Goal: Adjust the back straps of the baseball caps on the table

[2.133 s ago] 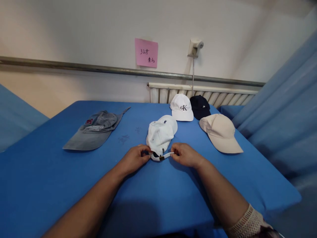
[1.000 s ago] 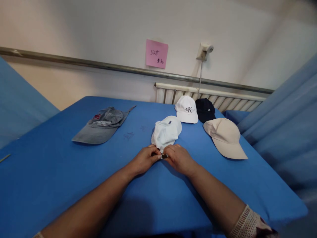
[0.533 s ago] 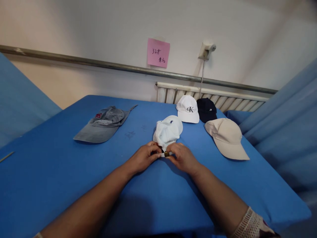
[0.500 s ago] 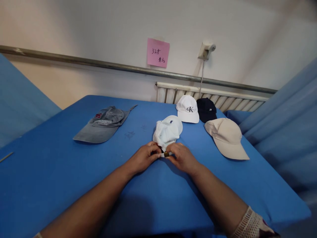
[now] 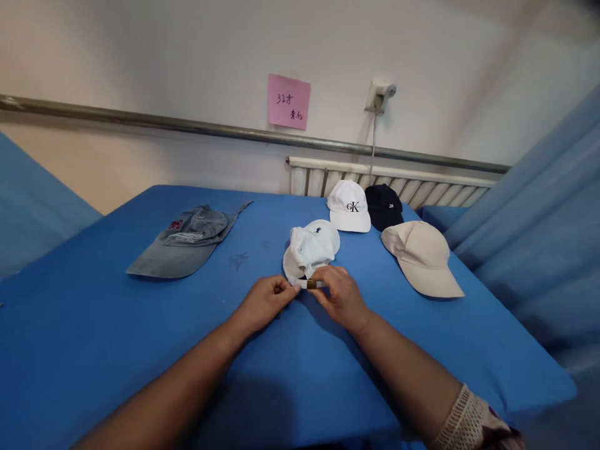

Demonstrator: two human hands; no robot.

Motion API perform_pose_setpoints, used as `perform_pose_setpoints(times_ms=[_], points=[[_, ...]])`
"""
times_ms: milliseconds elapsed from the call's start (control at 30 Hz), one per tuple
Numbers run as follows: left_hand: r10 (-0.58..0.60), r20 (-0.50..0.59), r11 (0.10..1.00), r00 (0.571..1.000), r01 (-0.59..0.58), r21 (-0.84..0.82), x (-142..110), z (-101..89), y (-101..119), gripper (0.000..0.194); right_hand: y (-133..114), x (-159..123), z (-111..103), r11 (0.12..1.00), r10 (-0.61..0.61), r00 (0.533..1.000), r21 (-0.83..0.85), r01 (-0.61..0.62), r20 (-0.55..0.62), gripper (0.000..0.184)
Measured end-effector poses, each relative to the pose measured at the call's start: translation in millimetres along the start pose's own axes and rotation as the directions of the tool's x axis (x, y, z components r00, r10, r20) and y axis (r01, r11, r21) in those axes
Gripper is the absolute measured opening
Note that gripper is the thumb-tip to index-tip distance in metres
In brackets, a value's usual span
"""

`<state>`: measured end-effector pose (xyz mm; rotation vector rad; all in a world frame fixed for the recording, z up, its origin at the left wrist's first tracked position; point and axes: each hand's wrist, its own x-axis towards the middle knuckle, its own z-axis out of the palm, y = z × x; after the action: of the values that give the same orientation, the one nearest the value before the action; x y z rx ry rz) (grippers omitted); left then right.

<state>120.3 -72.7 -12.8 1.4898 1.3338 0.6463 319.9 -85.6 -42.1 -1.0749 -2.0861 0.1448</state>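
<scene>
A pale, whitish baseball cap (image 5: 309, 247) with a small dark emblem lies in front of me, its brim pointing away and its back strap (image 5: 300, 283) toward me. On the strap sits a brass-coloured buckle (image 5: 312, 284). My left hand (image 5: 268, 301) is closed, thumb and finger pinching at the strap's left part. My right hand (image 5: 343, 297) grips the strap at the buckle's right side, thumb below and fingers above. The exact strap end between my fingers is hidden.
A grey cap (image 5: 182, 244) lies left on the blue-covered table (image 5: 117, 350). On the right are a white cap (image 5: 349, 206), a navy cap (image 5: 383, 206) and a beige cap (image 5: 424, 256). Behind stand a radiator (image 5: 309, 178) and a wall rail (image 5: 225, 130); blue curtains (image 5: 525, 244) hang beside.
My left hand has slid a little left and down from the cap's edge, and more of the strap and back opening shows. The view has shifted slightly.
</scene>
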Motion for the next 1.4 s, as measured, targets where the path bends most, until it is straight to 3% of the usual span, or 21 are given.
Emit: perform_pose_setpoints(times_ms=[100,200,300,367,433,467,533,600,667,800,900,1067,1200,1267,1300,1333,1400], points=[[-0.109,0.177,0.904,0.978,0.172,-0.392,-5,10.7,-1,0.028,-2,1,1,1.000,-0.003,1.000,-0.004,0.003,-0.019,0.011],[-0.135,0.186,0.680,0.973,0.228,-0.697,-5,23.1,-6,0.024,-5,3,2,1.000,-0.007,1.000,-0.001,0.007,0.021,0.010],[-0.193,0.150,0.559,0.970,0.235,-0.795,-5,28.8,-8,0.019,-6,5,1,1.000,-0.008,0.999,-0.002,0.008,0.054,0.012],[-0.228,0.188,0.585,0.955,0.289,-0.758,-6,26.1,-6,0.017,-5,6,-1,1.000,-0.024,0.998,-0.004,0.024,0.061,0.013],[-0.240,0.221,0.722,0.945,0.326,-0.610,-6,18.5,-2,0.021,-1,6,-4,0.999,-0.043,0.997,-0.002,0.043,0.070,0.014],[-0.225,0.188,0.818,0.956,0.290,-0.496,-6,13.5,0,0.026,1,6,-6,0.999,-0.047,0.996,-0.001,0.048,0.078,0.015],[-0.103,-0.020,0.972,0.994,0.097,-0.214,-4,3.4,4,0.034,4,7,-10,0.999,-0.048,0.993,0.000,0.048,0.108,0.016],[0.097,-0.249,0.995,0.964,-0.087,0.048,-1,-4.2,6,0.034,6,7,-13,0.999,-0.051,0.987,0.004,0.051,0.152,0.016],[0.199,-0.314,0.977,0.928,-0.161,0.142,0,-6.9,7,0.034,6,7,-13,0.998,-0.061,0.979,0.015,0.059,0.193,0.016],[0.123,-0.098,0.992,0.987,-0.124,-0.004,-1,1.3,7,0.059,4,7,-11,0.997,-0.078,0.975,0.035,0.072,0.210,0.017],[0.085,0.016,0.986,0.996,-0.082,-0.143,1,10.4,4,0.071,6,6,-7,0.996,-0.085,0.974,0.046,0.077,0.208,0.020],[0.040,0.033,0.959,0.999,-0.029,-0.280,11,17.5,-7,0.072,8,5,-4,0.996,-0.016,0.979,0.088,-0.002,0.204,0.027],[0.035,-0.006,0.962,0.999,-0.035,-0.270,14,20.0,-11,0.075,4,-2,-5,0.977,0.182,0.977,0.095,-0.192,0.113,0.057],[0.033,-0.018,0.971,0.999,-0.036,-0.235,13,20.9,-11,0.073,-1,-9,-6,0.919,0.372,0.927,0.124,-0.375,0.042,0.062],[0.034,-0.017,0.976,0.999,-0.037,-0.215,13,21.3,-11,0.072,-4,-12,-6,0.858,0.488,0.872,0.168,-0.485,0.028,0.058],[0.038,-0.016,0.979,0.999,-0.040,-0.198,12,21.6,-10,0.071,-7,-15,-7,0.768,0.601,0.797,0.240,-0.594,0.050,0.052],[0.043,-0.019,0.982,0.999,-0.046,-0.182,12,22.2,-10,0.071,-14,-19,-8,0.489,0.749,0.623,0.445,-0.750,0.227,0.039]])
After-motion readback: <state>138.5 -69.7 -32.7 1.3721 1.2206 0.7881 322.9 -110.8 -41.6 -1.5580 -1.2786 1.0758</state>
